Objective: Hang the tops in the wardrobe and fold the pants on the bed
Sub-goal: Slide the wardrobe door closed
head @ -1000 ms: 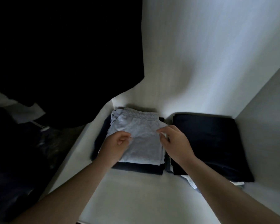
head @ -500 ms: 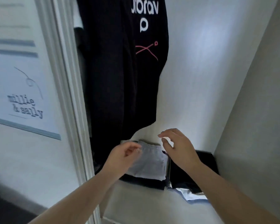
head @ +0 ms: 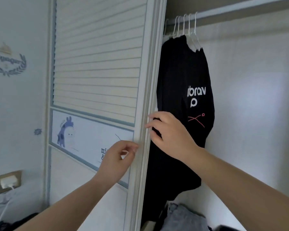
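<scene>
I'm watching both hands at the sliding door (head: 97, 67) edge — left hand (head: 117, 157) loosely curled, right hand (head: 170, 135) spread. The black top (head: 183, 77), soft and light, is hanging far right; take its shoulders.

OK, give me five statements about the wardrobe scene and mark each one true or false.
1. A black top hangs from the rail. True.
2. The rail holds one hanger. False: several white hangers hang there.
3. The right hand reaches to the sliding door's edge. True.
4. The left hand grips the black top. False: it is at the door frame.
5. The door's upper panel is plain glass. False: it is slatted.
</scene>
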